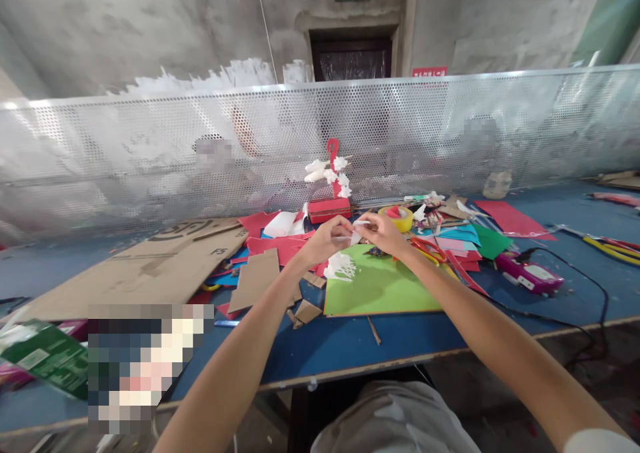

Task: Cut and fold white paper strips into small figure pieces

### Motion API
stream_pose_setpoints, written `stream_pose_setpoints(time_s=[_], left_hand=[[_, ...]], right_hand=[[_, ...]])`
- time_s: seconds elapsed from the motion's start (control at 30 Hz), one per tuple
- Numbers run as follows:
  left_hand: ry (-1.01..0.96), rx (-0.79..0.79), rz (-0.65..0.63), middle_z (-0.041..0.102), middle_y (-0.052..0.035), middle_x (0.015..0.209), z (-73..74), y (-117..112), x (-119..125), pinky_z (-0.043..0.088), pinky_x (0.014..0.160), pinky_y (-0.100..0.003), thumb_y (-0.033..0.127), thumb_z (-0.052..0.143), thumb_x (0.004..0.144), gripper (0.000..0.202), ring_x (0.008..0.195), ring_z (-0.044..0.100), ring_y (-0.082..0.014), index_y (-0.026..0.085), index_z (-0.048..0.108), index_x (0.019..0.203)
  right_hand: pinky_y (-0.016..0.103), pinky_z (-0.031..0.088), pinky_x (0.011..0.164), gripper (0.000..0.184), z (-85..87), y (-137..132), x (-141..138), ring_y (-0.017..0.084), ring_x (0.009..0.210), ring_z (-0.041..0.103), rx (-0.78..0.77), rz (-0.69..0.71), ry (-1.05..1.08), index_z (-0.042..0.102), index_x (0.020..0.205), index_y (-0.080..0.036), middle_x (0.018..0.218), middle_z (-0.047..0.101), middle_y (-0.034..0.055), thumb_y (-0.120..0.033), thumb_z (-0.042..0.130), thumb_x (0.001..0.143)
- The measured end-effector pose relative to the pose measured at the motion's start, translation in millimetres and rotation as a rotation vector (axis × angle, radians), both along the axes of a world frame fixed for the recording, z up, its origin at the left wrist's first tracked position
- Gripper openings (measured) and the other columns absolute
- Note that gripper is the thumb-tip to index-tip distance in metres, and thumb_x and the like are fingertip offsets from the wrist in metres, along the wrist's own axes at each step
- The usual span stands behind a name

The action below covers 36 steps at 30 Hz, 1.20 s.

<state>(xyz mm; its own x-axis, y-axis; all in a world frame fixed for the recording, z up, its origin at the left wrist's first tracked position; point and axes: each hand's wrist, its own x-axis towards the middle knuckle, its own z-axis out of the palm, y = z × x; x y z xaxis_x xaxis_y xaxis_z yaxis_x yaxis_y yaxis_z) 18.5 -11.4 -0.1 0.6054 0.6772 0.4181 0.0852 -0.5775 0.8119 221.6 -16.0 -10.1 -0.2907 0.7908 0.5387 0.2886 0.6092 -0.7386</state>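
Head view: both hands are pinching one white paper scrap (358,229) between their fingertips.
The left hand (327,238) and right hand (386,234) are meeting above the far edge of the green sheet (385,289), mid-table (350,353). The scrap seems to be lying crosswise between them, equally near both, and white cut-outs (340,266) are resting just below.
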Motion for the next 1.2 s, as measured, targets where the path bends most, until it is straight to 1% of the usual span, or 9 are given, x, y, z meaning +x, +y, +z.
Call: stream_pose_setpoints(time_s=[0.1,0.27,0.43,0.5,0.63,0.77,0.87,0.97,1.2], left_hand=[[0.021,0.053,-0.001,0.065,-0.0035,0.089,0.6,-1,0,0.046,0.073,-0.026,0.017,0.062,0.077,0.024,0.081,0.061,-0.0127,0.017,0.057,0.101],[0.066,0.113,0.035,0.067,-0.0064,0.099,-0.9,1,1,0.048,0.086,-0.033,0.017,0.061,0.078,0.019,0.092,0.063,-0.0159,0.017,0.065,0.096],[0.061,0.146,0.103,0.068,-0.0061,0.095,-1.9,2,3,0.048,0.089,-0.035,0.016,0.061,0.078,0.015,0.091,0.063,-0.0164,0.016,0.068,0.091],[0.060,0.164,0.130,0.067,-0.0062,0.095,-1.5,2,3,0.048,0.088,-0.033,0.016,0.061,0.078,0.015,0.091,0.063,-0.0161,0.016,0.068,0.091],[0.046,0.186,0.203,0.066,-0.0061,0.095,-1.0,4,3,0.047,0.084,-0.030,0.019,0.062,0.077,0.011,0.090,0.062,-0.0158,0.015,0.066,0.087],[-0.075,0.064,0.186,0.066,-0.0039,0.082,-2.2,7,2,0.047,0.073,-0.027,0.026,0.063,0.078,0.015,0.075,0.061,-0.0132,0.014,0.060,0.087],[-0.166,-0.015,0.157,0.062,-0.0022,0.074,-2.5,6,4,0.046,0.065,-0.025,0.031,0.065,0.078,0.021,0.067,0.059,-0.0119,0.014,0.056,0.087],[-0.178,-0.006,0.166,0.060,-0.0009,0.072,-2.2,5,4,0.043,0.061,-0.023,0.032,0.066,0.078,0.023,0.063,0.056,-0.0103,0.015,0.055,0.087],[-0.110,0.069,0.189,0.062,-0.0035,0.088,-3.2,10,4,0.045,0.066,-0.022,0.021,0.063,0.075,0.023,0.073,0.058,-0.0106,0.015,0.059,0.097]], right_hand=[[0.026,0.047,0.056,0.022,-0.6,1,0,0.014,0.062,0.058,-0.019,0.017,0.013,0.059,0.093,-0.019,0.075,0.064,0.0031,-0.037,0.060,0.083],[0.026,0.046,0.055,0.017,1.1,-1,0,0.014,0.058,0.057,-0.037,0.051,0.002,0.055,0.087,-0.020,0.071,0.063,0.0017,-0.035,0.060,0.083],[0.026,0.045,0.055,0.025,0.1,-1,0,0.014,0.060,0.058,-0.089,0.028,-0.052,0.054,0.099,-0.020,0.071,0.063,0.0011,-0.031,0.063,0.079],[0.027,0.048,0.060,0.031,-0.7,0,0,0.015,0.067,0.059,-0.069,0.019,-0.072,0.054,0.106,-0.019,0.081,0.064,0.0032,-0.029,0.064,0.078],[0.033,0.052,0.078,0.040,0.5,-2,-2,0.017,0.090,0.061,0.021,0.000,-0.057,0.054,0.114,-0.020,0.113,0.060,0.0097,-0.026,0.066,0.077],[0.037,0.050,0.091,0.043,4.3,-9,-5,0.021,0.115,0.055,0.014,0.105,-0.035,0.052,0.121,-0.023,0.127,0.056,0.0105,-0.022,0.063,0.079],[0.039,0.051,0.089,0.045,3.2,-11,-9,0.021,0.105,0.061,-0.028,0.177,-0.022,0.050,0.122,-0.023,0.116,0.063,0.0086,-0.026,0.066,0.080],[0.037,0.053,0.083,0.041,-0.9,-8,-11,0.019,0.090,0.065,-0.048,0.168,0.018,0.051,0.117,-0.023,0.099,0.067,0.0059,-0.030,0.067,0.080],[0.033,0.054,0.074,0.032,-0.3,-4,-10,0.017,0.077,0.065,-0.064,0.091,0.048,0.054,0.109,-0.022,0.086,0.066,0.0031,-0.029,0.066,0.080]])
